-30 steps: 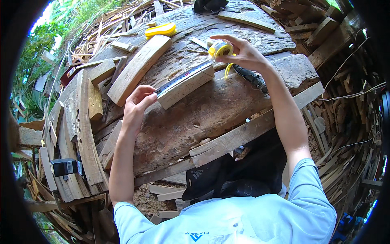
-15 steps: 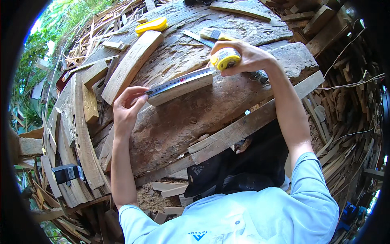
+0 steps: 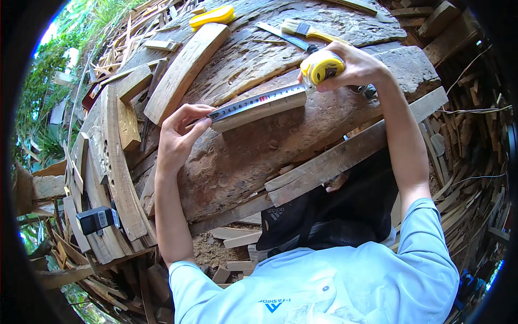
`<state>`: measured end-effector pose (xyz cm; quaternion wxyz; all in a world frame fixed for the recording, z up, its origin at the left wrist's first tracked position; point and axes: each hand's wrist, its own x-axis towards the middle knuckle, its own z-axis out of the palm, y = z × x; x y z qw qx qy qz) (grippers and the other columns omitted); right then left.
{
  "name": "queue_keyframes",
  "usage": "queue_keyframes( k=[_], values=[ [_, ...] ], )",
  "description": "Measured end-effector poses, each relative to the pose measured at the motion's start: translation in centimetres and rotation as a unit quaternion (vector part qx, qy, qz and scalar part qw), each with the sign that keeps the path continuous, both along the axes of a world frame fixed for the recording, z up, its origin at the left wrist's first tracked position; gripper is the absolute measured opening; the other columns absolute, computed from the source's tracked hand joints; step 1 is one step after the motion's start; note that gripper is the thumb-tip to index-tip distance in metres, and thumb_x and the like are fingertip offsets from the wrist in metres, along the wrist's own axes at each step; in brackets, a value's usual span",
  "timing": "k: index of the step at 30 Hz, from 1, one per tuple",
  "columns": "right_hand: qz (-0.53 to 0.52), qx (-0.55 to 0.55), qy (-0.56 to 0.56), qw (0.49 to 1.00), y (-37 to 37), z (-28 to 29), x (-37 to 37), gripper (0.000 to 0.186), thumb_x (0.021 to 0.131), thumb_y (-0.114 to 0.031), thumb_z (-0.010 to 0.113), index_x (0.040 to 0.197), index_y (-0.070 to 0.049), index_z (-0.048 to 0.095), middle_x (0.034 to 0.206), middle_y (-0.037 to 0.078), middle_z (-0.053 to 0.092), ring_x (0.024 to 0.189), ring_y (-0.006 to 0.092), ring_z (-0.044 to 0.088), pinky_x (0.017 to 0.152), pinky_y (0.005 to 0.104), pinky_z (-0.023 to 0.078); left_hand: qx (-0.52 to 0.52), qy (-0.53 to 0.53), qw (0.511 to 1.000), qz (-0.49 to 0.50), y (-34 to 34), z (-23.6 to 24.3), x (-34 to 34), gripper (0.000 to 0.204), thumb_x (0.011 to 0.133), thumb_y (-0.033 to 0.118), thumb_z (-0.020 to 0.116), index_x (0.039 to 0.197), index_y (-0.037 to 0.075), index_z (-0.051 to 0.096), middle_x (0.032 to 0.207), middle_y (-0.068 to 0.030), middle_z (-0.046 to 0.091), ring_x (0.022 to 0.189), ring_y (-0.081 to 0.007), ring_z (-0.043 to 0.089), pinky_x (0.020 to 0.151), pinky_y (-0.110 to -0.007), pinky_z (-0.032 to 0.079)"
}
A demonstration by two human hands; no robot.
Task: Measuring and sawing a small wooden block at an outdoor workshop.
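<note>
A short, pale wood block (image 3: 264, 117) lies on a broad weathered slab of timber (image 3: 237, 162). The pulled-out blade (image 3: 253, 102) of a tape measure runs lengthwise along the block's upper edge. At the block's left end, my left hand (image 3: 182, 132) pinches the tip of the blade between thumb and fingers. My right hand (image 3: 353, 67) is wrapped round the yellow tape measure (image 3: 324, 66), just beyond the block's right end. Close behind the right hand lie a paintbrush (image 3: 305, 29) with a yellow handle and a flat blade-like metal strip (image 3: 280, 35).
A yellow brush-like object (image 3: 212, 17) and a thick curved wood piece (image 3: 186, 73) lie at the far left of the slab. Long boards (image 3: 116, 173) are stacked left, beside a small black device (image 3: 95, 220). A plank (image 3: 334, 167) crosses the near edge. Scrap wood (image 3: 469, 200) piles up right.
The whole view has shifted, so the scene sits farther right and a little higher. The tape measure case is tilted slightly differently. Both hands keep their holds at the block's two ends.
</note>
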<state>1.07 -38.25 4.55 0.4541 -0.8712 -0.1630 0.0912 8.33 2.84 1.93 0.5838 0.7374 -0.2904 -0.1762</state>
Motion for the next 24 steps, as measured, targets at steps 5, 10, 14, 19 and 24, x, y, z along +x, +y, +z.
queue_keyframes(
  k=[5,10,14,19,24],
  values=[
    [-0.022,-0.011,0.021,0.999,-0.4,-0.9,-0.1,0.053,0.072,-0.046,0.091,0.104,-0.006,0.077,0.089,0.005,0.074,0.079,0.0143,0.067,0.073,0.0297,0.053,0.037,-0.014,0.999,0.023,-0.3,0.4,-0.4,0.02,0.096,0.008,0.073,0.114,-0.001,0.073,0.117,-0.0116,0.074,0.105,-0.0143,0.07,0.092,-0.028,0.056],
    [0.007,-0.003,0.024,1.0,-0.2,-1.0,0.3,0.057,0.074,-0.049,0.09,0.107,-0.006,0.076,0.091,0.005,0.074,0.08,0.0141,0.067,0.074,0.0293,0.053,0.079,-0.032,0.996,0.032,0.2,0.9,-0.5,0.024,0.097,0.012,0.073,0.117,0.0,0.075,0.113,-0.0104,0.077,0.097,-0.0131,0.072,0.088,-0.028,0.057],
    [0.005,0.012,0.016,1.0,-0.2,-0.8,0.0,0.055,0.075,-0.05,0.089,0.106,-0.006,0.077,0.09,0.004,0.074,0.079,0.0136,0.067,0.073,0.0294,0.053,0.116,-0.137,0.983,0.029,-0.2,1.1,-0.6,0.022,0.098,0.012,0.071,0.116,0.001,0.077,0.105,-0.0119,0.079,0.091,-0.0146,0.074,0.083,-0.028,0.057],
    [0.021,0.016,0.024,0.999,-0.3,-0.6,0.1,0.054,0.077,-0.052,0.088,0.104,-0.006,0.078,0.089,0.003,0.073,0.078,0.0126,0.065,0.071,0.0298,0.052,0.144,-0.262,0.954,0.023,-0.7,1.7,-1.0,0.019,0.099,0.009,0.068,0.112,0.0,0.078,0.1,-0.0141,0.079,0.087,-0.0184,0.075,0.079,-0.029,0.058],
    [-0.005,-0.016,0.011,1.0,-0.2,-0.6,0.0,0.057,0.077,-0.055,0.087,0.105,-0.006,0.078,0.09,0.004,0.073,0.079,0.013,0.065,0.072,0.03,0.052,0.149,-0.239,0.959,0.021,-0.5,1.6,-1.0,0.019,0.099,0.011,0.068,0.112,0.001,0.078,0.099,-0.0135,0.079,0.088,-0.0183,0.076,0.079,-0.03,0.058]
  ],
)
